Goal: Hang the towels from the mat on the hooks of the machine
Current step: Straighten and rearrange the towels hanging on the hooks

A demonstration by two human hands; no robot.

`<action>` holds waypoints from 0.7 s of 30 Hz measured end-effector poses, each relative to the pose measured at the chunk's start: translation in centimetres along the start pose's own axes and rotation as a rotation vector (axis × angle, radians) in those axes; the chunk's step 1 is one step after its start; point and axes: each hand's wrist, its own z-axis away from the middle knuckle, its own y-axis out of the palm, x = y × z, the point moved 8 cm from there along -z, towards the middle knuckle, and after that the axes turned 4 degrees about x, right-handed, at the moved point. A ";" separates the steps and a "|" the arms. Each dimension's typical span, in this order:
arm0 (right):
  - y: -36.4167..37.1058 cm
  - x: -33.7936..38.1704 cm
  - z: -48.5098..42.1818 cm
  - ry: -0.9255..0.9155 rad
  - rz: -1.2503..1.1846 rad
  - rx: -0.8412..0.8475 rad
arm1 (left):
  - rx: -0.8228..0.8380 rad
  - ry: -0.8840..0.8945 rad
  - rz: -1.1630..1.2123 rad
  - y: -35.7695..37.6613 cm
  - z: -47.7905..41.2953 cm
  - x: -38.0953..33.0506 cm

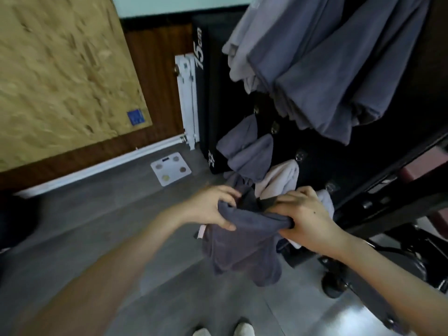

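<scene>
A dark grey towel (pixel 244 248) hangs between my two hands in front of the black machine (pixel 378 170). My left hand (pixel 213 206) grips its upper left edge and my right hand (pixel 303 213) grips the bunched upper right edge. Small metal hooks (pixel 300 155) line the machine's dark panel. Two grey towels (pixel 244 151) and a pale pink towel (pixel 281 178) hang from lower hooks just behind my hands. Larger blue-grey towels (pixel 334 69) hang higher up. The mat is out of view.
A black plyo box marked 75 cm (pixel 208 93) stands against the wall beside a white radiator (pixel 188 100). A white bathroom scale (pixel 171 172) lies on the grey floor. An OSB board (pixel 60 76) leans at left. My shoes (pixel 242 329) show at the bottom.
</scene>
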 end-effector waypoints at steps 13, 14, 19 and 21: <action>-9.3 -2.1 -0.1 0.396 -0.188 0.050 | -0.127 -0.049 0.164 -12.0 3.2 -13.0; -9.9 -2.4 -0.3 0.416 -0.216 0.040 | -0.094 -0.045 0.199 -12.4 3.1 -14.3; -13.5 -1.1 -2.2 0.375 -0.860 -0.036 | -0.084 0.024 0.172 -15.0 2.6 -19.0; -14.8 0.4 -3.2 0.323 -1.120 -0.056 | -0.076 0.044 0.165 -15.5 2.4 -20.0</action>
